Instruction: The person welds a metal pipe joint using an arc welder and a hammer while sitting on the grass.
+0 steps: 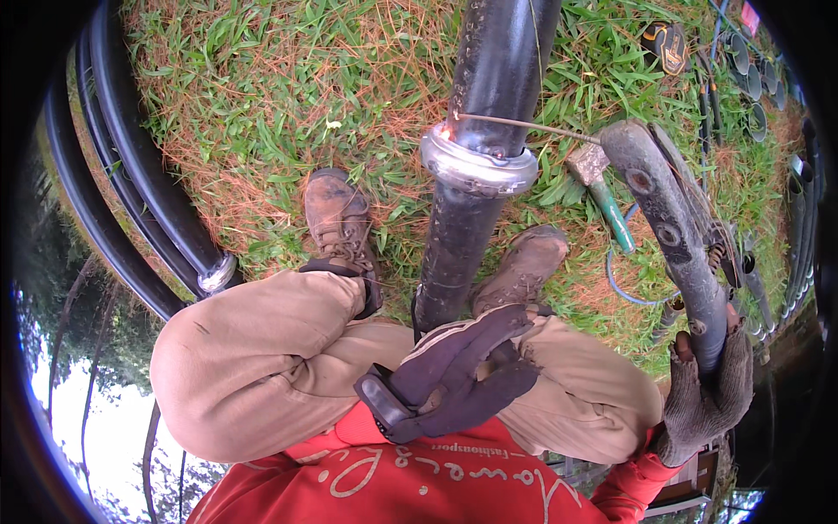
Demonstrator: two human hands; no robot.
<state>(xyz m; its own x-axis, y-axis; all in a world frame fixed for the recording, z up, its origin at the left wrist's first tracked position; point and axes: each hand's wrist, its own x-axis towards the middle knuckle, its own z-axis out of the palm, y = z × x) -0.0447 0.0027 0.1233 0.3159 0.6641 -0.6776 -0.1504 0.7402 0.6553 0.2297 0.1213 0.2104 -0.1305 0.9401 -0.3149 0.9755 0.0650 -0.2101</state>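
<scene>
In front of me a black pipe [497, 74] runs away across the grass, with a silvery metal collar [480, 166] around it. My right hand [709, 393], in a grey-brown knitted glove, is closed around the dark handle of a welding electrode holder [668, 231]. A thin welding rod [541, 128] sticks out of its jaws toward the pipe. At the rod's tip, just above the collar's left edge, there is an orange-red glow [447, 133]. My left hand [458, 375], in a black glove, rests over my lap with fingers stretched out and apart; I see nothing in it.
A hammer with a green handle [611, 214] lies on the grass right of the collar. Farther right are a thin blue hose [615, 284] and a yellow-and-black object [668, 48]. More black pipes [140, 166] lie at the left, others at the far right. My boots [340, 214] flank the pipe.
</scene>
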